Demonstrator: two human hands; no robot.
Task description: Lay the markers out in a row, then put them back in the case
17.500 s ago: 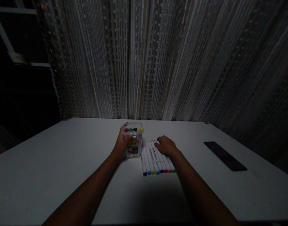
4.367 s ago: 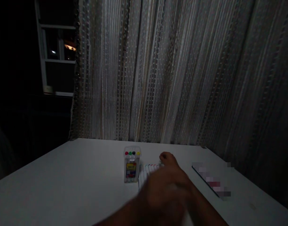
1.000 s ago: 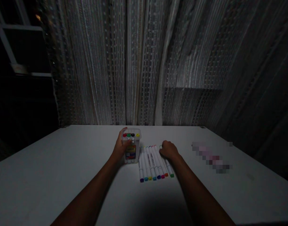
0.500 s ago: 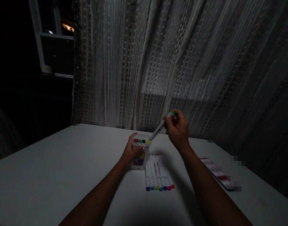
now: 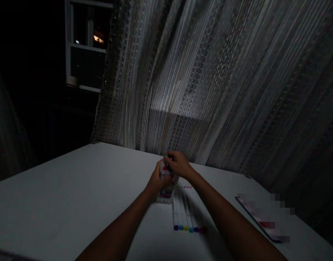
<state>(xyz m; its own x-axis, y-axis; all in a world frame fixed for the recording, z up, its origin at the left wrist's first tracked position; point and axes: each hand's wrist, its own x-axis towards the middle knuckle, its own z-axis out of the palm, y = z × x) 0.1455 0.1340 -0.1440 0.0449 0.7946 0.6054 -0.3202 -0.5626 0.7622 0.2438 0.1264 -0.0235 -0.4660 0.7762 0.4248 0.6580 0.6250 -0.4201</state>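
A clear plastic marker case (image 5: pixel 165 194) stands upright on the white table, with my left hand (image 5: pixel 157 181) wrapped round its side and front. Over the top of the case is my right hand (image 5: pixel 178 165), its fingers closed on a marker with a green end (image 5: pixel 166 156); most of that marker is hidden by the fingers and case. One red marker end (image 5: pixel 165 168) shows at the top of the case, and the rest there are covered by my right hand. Beside the case lies a row of white markers (image 5: pixel 183 212) with coloured ends, partly shaded by my right arm.
On the right of the white table (image 5: pixel 74 195) lies a flat phone-like slab (image 5: pixel 258 219), partly blurred out. A striped curtain (image 5: pixel 182 83) hangs behind the table's far edge. A dark window (image 5: pixel 87 65) is at the back left.
My right hand has moved left and down, bringing the green-ended marker from beside the case to its top. My left hand still holds the case. The view has tilted and shifted.
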